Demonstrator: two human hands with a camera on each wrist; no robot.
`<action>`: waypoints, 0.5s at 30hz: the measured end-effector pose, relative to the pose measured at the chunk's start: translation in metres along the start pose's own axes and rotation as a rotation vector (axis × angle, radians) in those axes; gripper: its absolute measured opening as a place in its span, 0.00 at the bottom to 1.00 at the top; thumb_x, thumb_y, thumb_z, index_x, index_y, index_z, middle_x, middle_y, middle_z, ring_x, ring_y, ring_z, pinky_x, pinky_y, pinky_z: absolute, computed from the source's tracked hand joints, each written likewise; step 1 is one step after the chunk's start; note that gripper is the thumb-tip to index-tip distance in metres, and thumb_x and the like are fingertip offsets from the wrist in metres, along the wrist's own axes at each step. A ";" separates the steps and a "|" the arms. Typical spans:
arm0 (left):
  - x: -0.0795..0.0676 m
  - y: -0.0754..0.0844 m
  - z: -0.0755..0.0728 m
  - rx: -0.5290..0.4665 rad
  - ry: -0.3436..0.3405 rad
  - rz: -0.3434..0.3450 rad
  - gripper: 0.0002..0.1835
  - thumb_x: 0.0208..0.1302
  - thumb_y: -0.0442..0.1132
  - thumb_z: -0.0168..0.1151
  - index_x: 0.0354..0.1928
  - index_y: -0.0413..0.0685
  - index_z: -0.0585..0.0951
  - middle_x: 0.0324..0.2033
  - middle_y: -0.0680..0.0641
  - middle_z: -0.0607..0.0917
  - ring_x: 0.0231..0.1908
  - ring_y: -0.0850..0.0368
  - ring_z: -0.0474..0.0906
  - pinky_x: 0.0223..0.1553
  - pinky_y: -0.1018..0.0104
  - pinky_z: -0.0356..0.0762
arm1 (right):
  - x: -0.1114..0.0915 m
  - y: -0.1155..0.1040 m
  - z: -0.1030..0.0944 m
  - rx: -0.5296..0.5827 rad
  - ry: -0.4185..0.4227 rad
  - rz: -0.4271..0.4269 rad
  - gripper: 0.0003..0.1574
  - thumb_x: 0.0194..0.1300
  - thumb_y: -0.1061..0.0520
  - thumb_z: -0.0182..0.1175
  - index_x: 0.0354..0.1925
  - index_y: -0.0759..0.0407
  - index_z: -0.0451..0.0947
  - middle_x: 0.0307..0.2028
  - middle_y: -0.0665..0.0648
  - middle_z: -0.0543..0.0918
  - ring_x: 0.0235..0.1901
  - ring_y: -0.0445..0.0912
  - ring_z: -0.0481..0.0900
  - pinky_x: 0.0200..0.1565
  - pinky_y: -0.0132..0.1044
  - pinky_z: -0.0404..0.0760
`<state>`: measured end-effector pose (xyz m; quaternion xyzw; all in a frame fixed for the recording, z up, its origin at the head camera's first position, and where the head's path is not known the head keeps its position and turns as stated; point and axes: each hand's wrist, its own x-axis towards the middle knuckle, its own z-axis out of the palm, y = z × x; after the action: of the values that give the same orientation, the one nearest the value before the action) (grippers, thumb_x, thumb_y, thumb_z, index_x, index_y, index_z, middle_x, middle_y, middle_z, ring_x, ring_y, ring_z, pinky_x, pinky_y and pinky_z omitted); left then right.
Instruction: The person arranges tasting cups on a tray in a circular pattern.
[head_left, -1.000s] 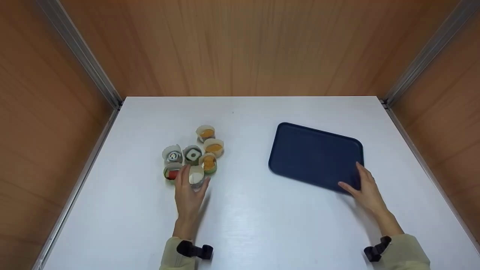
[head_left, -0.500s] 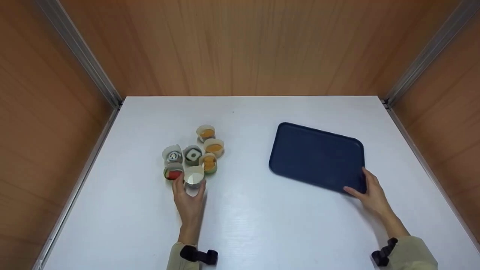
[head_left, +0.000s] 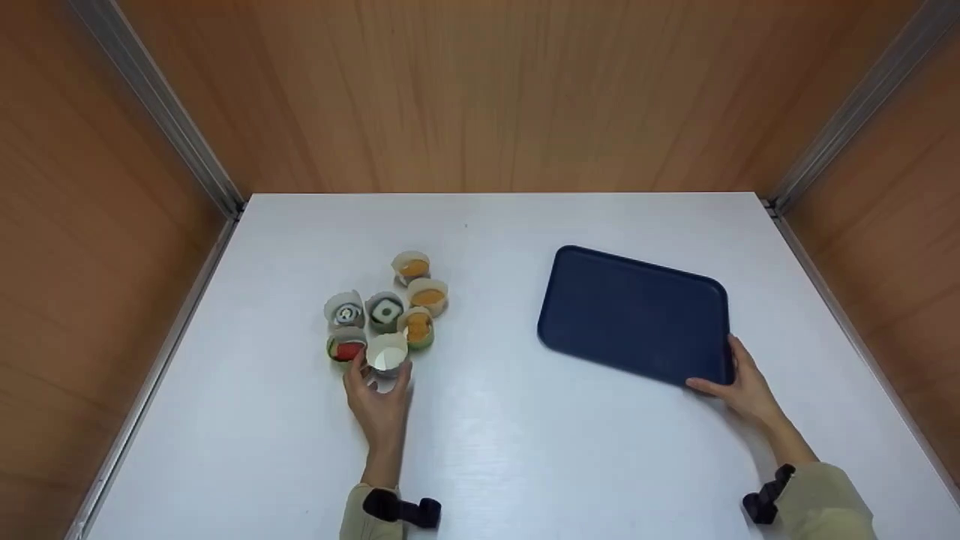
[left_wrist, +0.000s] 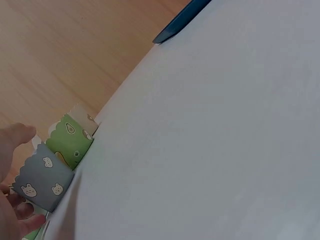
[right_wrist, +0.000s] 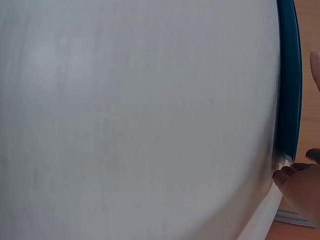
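Note:
Several scalloped paper baking cups stand clustered on the left of the white table. My left hand (head_left: 379, 405) sits at the nearest one, a grey-blue paper cup with bear faces (left_wrist: 42, 177), pale inside. Thumb and fingers spread to either side of that cup; the left wrist view shows the thumb (left_wrist: 19, 134) clear of its wall. Right at the near right corner of a dark blue tray (head_left: 637, 315) is my right hand (head_left: 746, 390), its fingers along the right edge and the thumb at the front edge.
Neighbouring cups hold small food-like pieces: a red one (head_left: 349, 350), orange ones (head_left: 418, 326), white-and-dark rolls (head_left: 386, 310). A green avocado-print cup (left_wrist: 70, 142) adjoins the grey-blue one. Wooden panels (head_left: 480, 90) enclose the table's back and sides.
My left hand has drawn back from over the grey-blue cup towards its near side. The right hand has shifted slightly right and down, its thumb leaving the tray's surface; the tray has barely moved.

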<state>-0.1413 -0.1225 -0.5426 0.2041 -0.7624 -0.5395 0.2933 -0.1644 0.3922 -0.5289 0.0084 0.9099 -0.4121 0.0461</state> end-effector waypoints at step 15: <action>0.007 -0.004 0.007 -0.060 -0.022 -0.074 0.39 0.41 0.34 0.71 0.57 0.33 0.63 0.53 0.36 0.69 0.50 0.46 0.67 0.51 0.57 0.66 | 0.007 0.004 0.000 0.003 -0.062 -0.023 0.73 0.44 0.50 0.70 0.66 0.62 0.24 0.65 0.71 0.29 0.63 0.64 0.29 0.58 0.62 0.38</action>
<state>-0.1513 -0.1229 -0.5467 0.2171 -0.7410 -0.5748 0.2708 -0.1710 0.3947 -0.5325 -0.0146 0.9075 -0.4140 0.0696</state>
